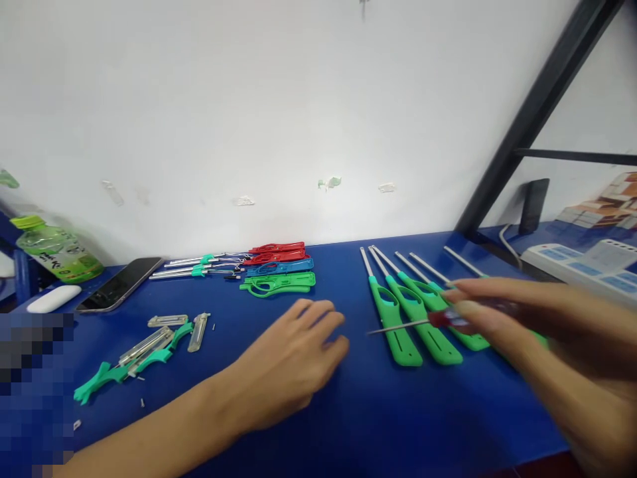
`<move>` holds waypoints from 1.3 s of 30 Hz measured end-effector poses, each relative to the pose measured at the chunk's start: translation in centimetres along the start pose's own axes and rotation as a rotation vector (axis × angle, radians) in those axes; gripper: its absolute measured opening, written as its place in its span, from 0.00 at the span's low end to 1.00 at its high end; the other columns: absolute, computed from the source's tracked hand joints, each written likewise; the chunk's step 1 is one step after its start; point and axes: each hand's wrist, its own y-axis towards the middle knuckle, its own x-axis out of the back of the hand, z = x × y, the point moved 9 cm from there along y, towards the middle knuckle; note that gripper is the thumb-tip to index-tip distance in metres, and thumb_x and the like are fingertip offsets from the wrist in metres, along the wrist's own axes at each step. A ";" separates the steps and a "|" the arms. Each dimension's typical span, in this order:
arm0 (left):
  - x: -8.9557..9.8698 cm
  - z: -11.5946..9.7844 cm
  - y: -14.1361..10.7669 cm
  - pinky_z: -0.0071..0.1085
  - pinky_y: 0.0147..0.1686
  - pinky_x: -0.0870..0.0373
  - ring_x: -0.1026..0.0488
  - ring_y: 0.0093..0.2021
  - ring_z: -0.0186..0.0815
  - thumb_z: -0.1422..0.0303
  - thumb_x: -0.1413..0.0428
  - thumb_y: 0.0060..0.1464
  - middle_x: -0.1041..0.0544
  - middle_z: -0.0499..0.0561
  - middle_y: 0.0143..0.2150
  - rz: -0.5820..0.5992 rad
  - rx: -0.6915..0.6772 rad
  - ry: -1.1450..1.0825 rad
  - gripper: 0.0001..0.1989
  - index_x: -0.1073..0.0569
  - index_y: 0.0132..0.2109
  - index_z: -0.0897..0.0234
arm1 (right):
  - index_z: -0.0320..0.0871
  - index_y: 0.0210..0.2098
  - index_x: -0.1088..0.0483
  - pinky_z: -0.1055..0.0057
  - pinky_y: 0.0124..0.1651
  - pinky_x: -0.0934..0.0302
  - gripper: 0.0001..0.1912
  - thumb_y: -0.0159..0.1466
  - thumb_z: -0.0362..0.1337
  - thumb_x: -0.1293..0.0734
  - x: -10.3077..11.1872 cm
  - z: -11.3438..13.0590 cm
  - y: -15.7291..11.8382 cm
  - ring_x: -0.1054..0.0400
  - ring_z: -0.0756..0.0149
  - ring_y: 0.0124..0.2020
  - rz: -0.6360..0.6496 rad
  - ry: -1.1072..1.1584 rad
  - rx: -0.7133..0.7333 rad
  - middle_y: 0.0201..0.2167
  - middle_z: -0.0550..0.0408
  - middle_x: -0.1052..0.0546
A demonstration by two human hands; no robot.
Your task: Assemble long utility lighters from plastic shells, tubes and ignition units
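Note:
My right hand [527, 332], blurred, holds a screwdriver [442, 318] between thumb and fingers, its thin shaft pointing left. Below and behind it lie several green lighters [401, 338] with silver rods, fanned out on the blue table [398, 418]. Near the table's middle is my left hand [298, 352], palm down with fingers curled; whether something is beneath them is hidden. Beyond it sit handle shells in green [293, 283], blue [286, 267] and red [281, 255], beside metal rods [182, 271]. Clear fuel tanks [199, 332] and teal pieces [102, 380] lie at the left.
A phone [119, 285], a white oval object [54, 299] and a green-capped bottle [60, 251] occupy the back left. At the right are a dark slanted post [527, 126], a white panelled device [587, 262] and a dark upright object [534, 206]. A white wall stands behind.

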 end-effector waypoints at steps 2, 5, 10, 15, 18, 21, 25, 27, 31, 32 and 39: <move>1.3 2.7 -3.1 0.49 0.57 0.28 0.29 0.60 0.50 0.83 0.51 0.64 0.23 0.59 0.57 -0.023 0.159 0.021 0.18 0.24 0.54 0.65 | 0.54 0.43 0.16 0.78 0.23 0.31 0.10 0.65 0.49 0.25 -2.9 0.4 -0.1 0.18 0.64 0.30 0.094 0.017 -0.122 0.37 0.60 0.14; 3.3 7.3 -8.5 0.41 0.54 0.26 0.27 0.55 0.42 0.75 0.53 0.72 0.22 0.55 0.54 -0.117 0.392 0.044 0.15 0.23 0.53 0.61 | 0.54 0.41 0.17 0.78 0.26 0.31 0.08 0.67 0.47 0.27 -9.0 1.4 -0.9 0.21 0.67 0.28 0.372 0.151 -0.222 0.33 0.61 0.15; 4.8 14.3 -16.7 0.46 0.46 0.24 0.26 0.49 0.49 0.64 0.53 0.73 0.23 0.59 0.49 -0.112 0.696 0.190 0.17 0.20 0.49 0.62 | 0.57 0.44 0.22 0.75 0.45 0.28 0.07 0.72 0.40 0.33 -16.2 2.3 -3.9 0.20 0.68 0.43 0.714 0.197 -0.217 0.45 0.66 0.16; 3.7 19.2 -21.1 0.47 0.50 0.23 0.25 0.52 0.49 0.64 0.50 0.71 0.22 0.57 0.51 0.044 0.837 0.188 0.15 0.19 0.49 0.60 | 0.59 0.48 0.26 0.69 0.48 0.29 0.08 0.75 0.41 0.36 -18.2 1.9 -5.8 0.20 0.65 0.45 0.723 0.103 -0.131 0.46 0.66 0.17; 2.0 20.9 -21.9 0.45 0.50 0.21 0.23 0.53 0.46 0.66 0.44 0.70 0.21 0.55 0.51 0.172 0.865 0.162 0.09 0.21 0.51 0.62 | 0.55 0.46 0.27 0.64 0.46 0.29 0.06 0.75 0.41 0.37 -18.5 1.4 -6.1 0.20 0.60 0.44 0.687 0.022 -0.068 0.45 0.61 0.17; 0.5 21.8 -21.4 0.46 0.51 0.21 0.22 0.53 0.44 0.62 0.39 0.69 0.22 0.56 0.56 0.250 0.860 0.165 0.14 0.24 0.57 0.64 | 0.54 0.44 0.27 0.59 0.48 0.29 0.04 0.73 0.40 0.35 -18.9 1.7 -6.0 0.21 0.56 0.45 0.706 -0.035 0.037 0.43 0.58 0.17; -0.8 23.7 -20.2 0.48 0.52 0.21 0.22 0.55 0.45 0.61 0.39 0.69 0.24 0.57 0.60 0.268 0.850 0.200 0.18 0.26 0.61 0.63 | 0.54 0.50 0.26 0.50 0.56 0.31 0.08 0.74 0.44 0.34 -19.6 3.1 -4.4 0.23 0.52 0.51 0.735 -0.081 0.185 0.49 0.56 0.18; -1.3 24.9 -19.9 0.48 0.53 0.21 0.22 0.55 0.45 0.60 0.39 0.69 0.24 0.58 0.60 0.268 0.851 0.221 0.19 0.27 0.62 0.63 | 0.53 0.54 0.27 0.47 0.60 0.33 0.11 0.76 0.44 0.37 -20.4 3.9 -2.9 0.25 0.51 0.55 0.747 -0.101 0.249 0.53 0.54 0.20; -2.4 26.8 -19.7 0.48 0.53 0.21 0.22 0.54 0.45 0.60 0.39 0.69 0.24 0.57 0.60 0.295 0.819 0.226 0.18 0.26 0.61 0.63 | 0.47 0.52 0.26 0.47 0.59 0.31 0.11 0.76 0.43 0.36 -23.3 4.2 -0.2 0.26 0.53 0.54 0.802 -0.151 0.334 0.54 0.50 0.22; -2.7 27.0 -19.7 0.48 0.53 0.21 0.22 0.54 0.45 0.60 0.39 0.69 0.24 0.57 0.60 0.301 0.807 0.222 0.18 0.26 0.61 0.63 | 0.45 0.52 0.26 0.49 0.57 0.30 0.11 0.76 0.43 0.35 -24.0 4.1 0.3 0.26 0.54 0.53 0.814 -0.163 0.343 0.53 0.49 0.22; -3.7 27.3 -20.2 0.48 0.53 0.21 0.22 0.55 0.45 0.60 0.39 0.69 0.24 0.57 0.60 0.319 0.726 0.214 0.18 0.26 0.61 0.63 | 0.41 0.52 0.26 0.58 0.51 0.27 0.14 0.74 0.44 0.31 -26.7 2.2 1.0 0.25 0.62 0.47 0.855 -0.186 0.340 0.49 0.50 0.22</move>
